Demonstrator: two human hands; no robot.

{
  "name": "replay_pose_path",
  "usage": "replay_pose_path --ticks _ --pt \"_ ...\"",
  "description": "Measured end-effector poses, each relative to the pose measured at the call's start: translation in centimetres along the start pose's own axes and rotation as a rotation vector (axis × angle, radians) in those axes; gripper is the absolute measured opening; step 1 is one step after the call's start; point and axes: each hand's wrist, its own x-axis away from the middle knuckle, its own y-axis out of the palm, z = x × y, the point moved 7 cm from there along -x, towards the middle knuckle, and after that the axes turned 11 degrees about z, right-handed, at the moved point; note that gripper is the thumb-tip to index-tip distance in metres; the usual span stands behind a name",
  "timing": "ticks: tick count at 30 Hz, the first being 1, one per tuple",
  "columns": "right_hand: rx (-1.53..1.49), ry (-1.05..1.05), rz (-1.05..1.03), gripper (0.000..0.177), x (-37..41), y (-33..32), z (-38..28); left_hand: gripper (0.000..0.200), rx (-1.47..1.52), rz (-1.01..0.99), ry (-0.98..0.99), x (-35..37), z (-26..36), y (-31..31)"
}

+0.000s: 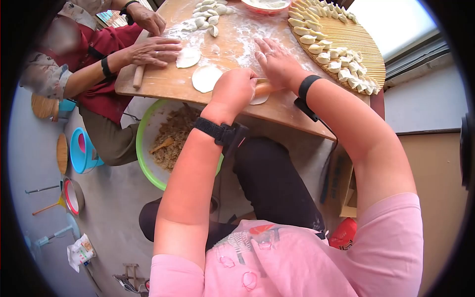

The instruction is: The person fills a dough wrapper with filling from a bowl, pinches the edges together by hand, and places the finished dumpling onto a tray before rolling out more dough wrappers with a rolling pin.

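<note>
My left hand is closed at the left end of a wooden rolling pin, its fingertips hidden from me. My right hand lies over the pin's right part, palm down, with fingers stretched out across the floury board. Under the pin, a round dough wrapper shows partly at the board's near edge. Just left of my left hand lies a flat dough wrapper. Another wrapper is farther left, by a co-worker's hand.
The co-worker has a second rolling pin at the left edge of the wooden board. Dough pieces lie at the back; dumplings cover part of a round woven tray. Below stands a green-rimmed basin of filling.
</note>
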Motion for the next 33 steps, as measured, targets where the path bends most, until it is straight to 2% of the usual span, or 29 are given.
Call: replay_pose_path --ticks 2,4,5,7,11,14,17,21,24,26,27,30,33 --pt "-0.013 -0.001 0.002 0.045 0.3 -0.2 0.0 0.013 -0.02 -0.017 -0.023 0.0 0.1 0.0" --pt "-0.235 0.171 -0.009 0.047 2.9 -1.4 -0.6 0.013 -0.029 -0.03 -0.025 0.2 0.1 0.0" --pt "-0.346 0.257 -0.013 0.048 4.4 -2.0 -0.9 0.013 -0.017 0.038 -0.013 0.2 0.0 -0.3" --pt "-0.333 0.226 -0.033 0.049 7.0 -3.7 -1.9 0.012 0.002 0.17 0.014 0.4 -0.5 -0.7" --pt "-0.325 0.22 -0.021 0.051 6.4 -3.5 -1.8 0.015 0.088 0.032 0.023 0.9 -0.5 -0.3" --pt "-0.028 -0.037 0.019 0.043 2.5 -0.3 -0.6 0.02 0.053 -0.05 0.005 1.3 0.4 -0.3" --pt "-0.185 0.126 0.124 0.054 1.2 2.1 1.1 0.019 0.018 0.091 0.075 1.3 0.2 -0.1" --pt "-0.46 0.241 0.07 0.055 6.2 -4.2 -0.9 0.017 -0.091 0.05 0.04 0.9 0.5 -0.5" --pt "-0.477 0.028 0.071 0.035 9.8 -7.2 -1.8 0.017 -0.136 0.125 0.022 -1.6 -0.8 -0.1" --pt "-0.462 0.006 0.027 0.031 10.9 -7.6 -1.4 0.018 -0.196 0.234 0.024 -3.9 -2.0 -0.4" --pt "-0.45 -0.007 0.006 0.029 11.2 -7.7 -1.2 0.017 -0.221 0.222 0.013 -4.4 -2.1 -0.5" --pt "-0.501 0.11 -0.116 0.027 10.5 -6.8 0.6 0.017 -0.301 0.148 -0.038 -5.2 -2.3 -0.6" --pt "-0.385 0.342 0.017 0.024 8.9 -4.8 4.7 0.015 -0.299 0.143 0.003 -3.6 -1.9 -0.9"
